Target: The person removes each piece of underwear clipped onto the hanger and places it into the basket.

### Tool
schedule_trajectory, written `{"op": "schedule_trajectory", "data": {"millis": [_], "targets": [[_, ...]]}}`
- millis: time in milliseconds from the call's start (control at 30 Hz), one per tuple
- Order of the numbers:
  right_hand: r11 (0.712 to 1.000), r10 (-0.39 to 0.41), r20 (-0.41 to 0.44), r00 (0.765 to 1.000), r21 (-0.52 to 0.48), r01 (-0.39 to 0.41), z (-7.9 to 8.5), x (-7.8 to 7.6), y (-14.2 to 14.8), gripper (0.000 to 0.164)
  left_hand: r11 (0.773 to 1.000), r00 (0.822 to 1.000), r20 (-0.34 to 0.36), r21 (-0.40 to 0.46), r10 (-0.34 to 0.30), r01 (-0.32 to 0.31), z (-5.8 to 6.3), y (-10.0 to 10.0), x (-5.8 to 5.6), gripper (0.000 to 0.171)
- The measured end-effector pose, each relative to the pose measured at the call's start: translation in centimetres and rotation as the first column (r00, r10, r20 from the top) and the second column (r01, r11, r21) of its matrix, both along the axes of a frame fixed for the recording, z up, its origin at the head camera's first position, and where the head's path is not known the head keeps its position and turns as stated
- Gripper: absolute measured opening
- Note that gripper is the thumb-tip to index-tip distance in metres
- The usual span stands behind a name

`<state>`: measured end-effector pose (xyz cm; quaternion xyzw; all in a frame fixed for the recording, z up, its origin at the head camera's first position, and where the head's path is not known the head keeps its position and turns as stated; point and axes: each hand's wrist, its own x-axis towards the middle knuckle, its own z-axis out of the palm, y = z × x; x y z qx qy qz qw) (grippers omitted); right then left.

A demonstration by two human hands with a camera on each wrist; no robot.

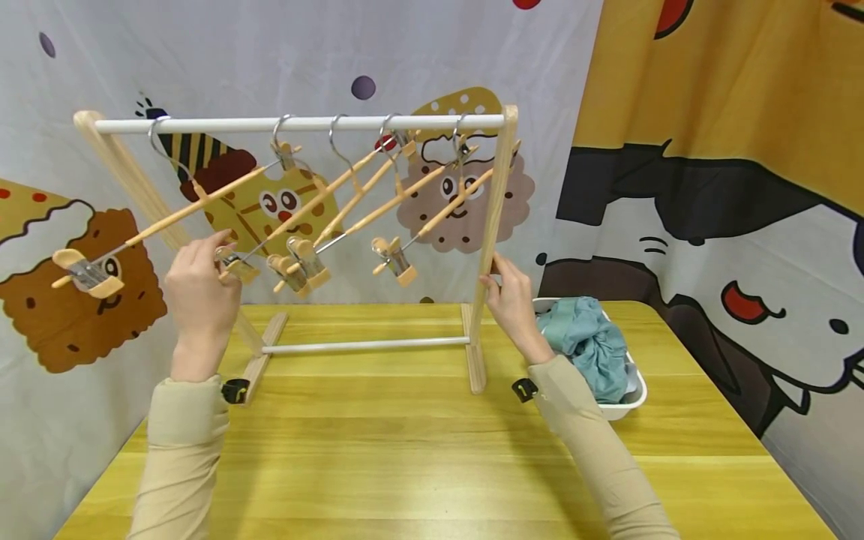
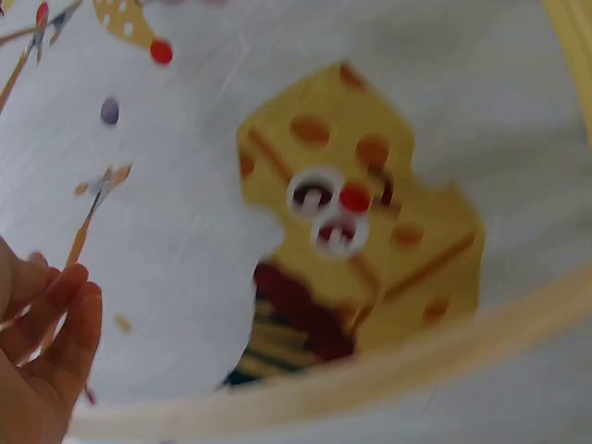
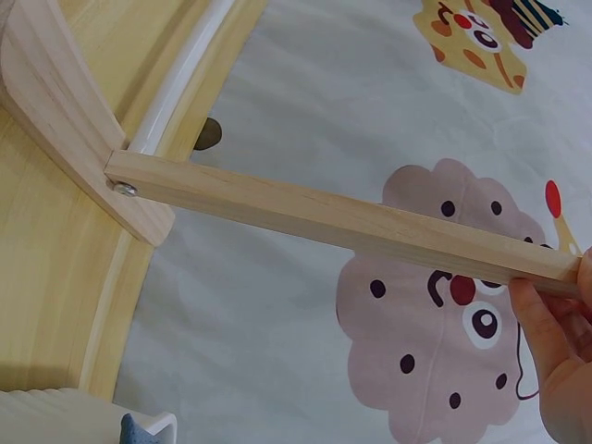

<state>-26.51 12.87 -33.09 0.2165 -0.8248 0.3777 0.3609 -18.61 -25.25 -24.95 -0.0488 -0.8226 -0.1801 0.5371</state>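
Note:
A small clothes rack, with a white top rail (image 1: pixel 223 126) and pale wooden posts, stands on the table. Several wooden clip hangers hang from the rail by metal hooks. My left hand (image 1: pixel 202 292) is raised at the near end of one clip hanger (image 1: pixel 301 213), by its metal clip. In the left wrist view, the fingers (image 2: pixel 79 324) pinch a thin hanger bar, partly hidden by them. My right hand (image 1: pixel 511 300) grips the rack's right post (image 1: pixel 496 202) around mid-height. The right wrist view shows thumb and fingers on both sides of this post (image 3: pixel 324 215).
A white basket (image 1: pixel 634 397) holding crumpled teal cloth (image 1: pixel 583 345) sits on the table, right of the rack. A lower white bar (image 1: pixel 364 346) joins the rack's wooden feet. A printed curtain (image 1: pixel 432 45) hangs close behind. The wooden table (image 1: pixel 378 465) extends toward me.

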Motion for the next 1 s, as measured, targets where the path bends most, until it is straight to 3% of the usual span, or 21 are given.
{"op": "schedule_trajectory", "data": {"millis": [133,267,333,467,567,733,833,900,1000], "targets": [[1.000,0.000,-0.016,1.000,0.000,0.000,0.0,0.0,0.0,0.037,0.994,0.996,0.063,0.096,-0.055,0.049,-1.5,1.2,-0.8,0.048],[1.000,0.003,-0.020,1.000,0.003,-0.003,0.0,-0.1,0.0,0.036,0.981,0.992,0.057,0.164,-0.114,0.104,-2.6,2.4,-1.4,0.028],[1.000,0.005,-0.007,1.000,0.002,-0.005,0.0,-0.1,0.1,0.038,0.976,0.991,0.062,0.187,-0.122,0.109,-3.0,2.9,-1.6,0.022],[1.000,0.025,0.029,0.999,-0.015,-0.025,0.1,-0.1,0.3,0.040,0.976,0.987,0.109,0.199,-0.117,0.094,-3.8,4.0,-1.9,0.034],[0.998,0.050,0.066,0.997,-0.030,-0.048,0.3,-0.1,0.5,0.040,0.971,0.975,0.153,0.201,-0.159,0.127,-4.6,4.8,-2.0,0.030],[0.993,0.120,0.140,0.983,-0.016,-0.119,0.9,0.0,1.2,0.043,0.960,0.946,0.219,0.203,-0.238,0.195,-6.2,7.1,-2.2,0.023],[0.986,0.149,0.183,0.972,0.044,-0.160,1.2,0.4,2.0,0.045,0.952,0.926,0.254,0.200,-0.281,0.234,-7.5,8.9,-2.3,0.022],[0.980,0.140,0.202,0.969,0.114,-0.166,1.3,0.9,2.7,0.044,0.946,0.901,0.304,0.199,-0.308,0.256,-8.4,10.4,-2.3,0.021],[0.961,0.074,0.221,0.973,0.246,-0.129,1.4,1.7,4.1,0.040,0.936,0.850,0.396,0.194,-0.347,0.292,-9.8,13.0,-2.1,0.022]]}}
